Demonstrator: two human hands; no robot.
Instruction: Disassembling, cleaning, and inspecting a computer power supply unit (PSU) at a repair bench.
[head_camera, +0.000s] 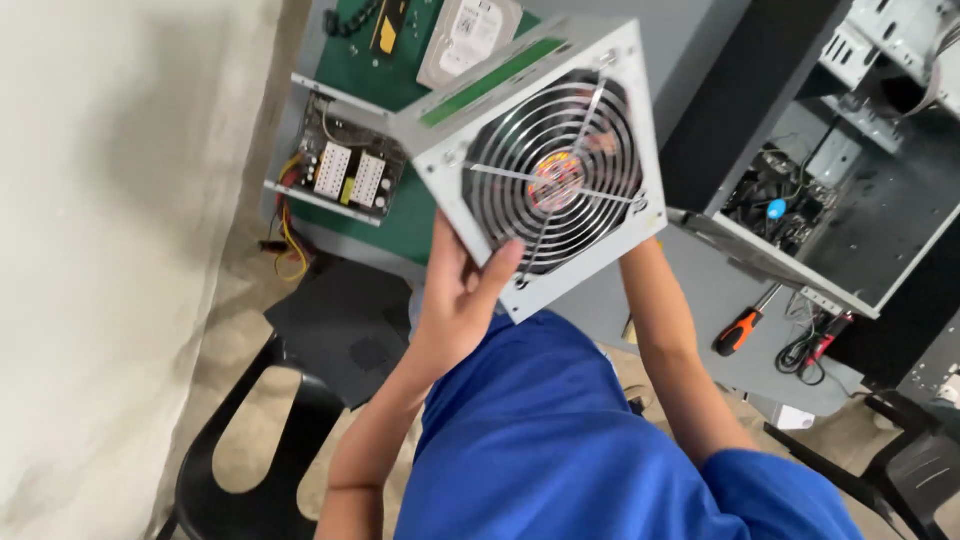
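- A pale wall fills the left side of the view.
- Below it, a black plastic chair (300, 400) stands on the floor, just beside the near left corner of the grey worktop (700, 290).
- On the worktop's left edge, an opened metal box (345, 172) shows white connectors and yellow and red wires; it lies on a green mat (400, 215).
- At the far edge of the mat lies a silver hard drive (465, 35).
- The left hand (460, 295) is clamped on the near left corner of a grey power supply box (545, 165), thumb on its fan side.
- The power supply is held tilted in the air above the worktop, its round wire fan grille facing the camera.
- The right forearm runs up behind the box's right side; the right hand is hidden, so its grip cannot be told.
- Right of the forearm, an orange-and-black screwdriver (745, 325) lies near the worktop's near edge.
- An open computer case (850, 180) sits at the worktop's right edge.
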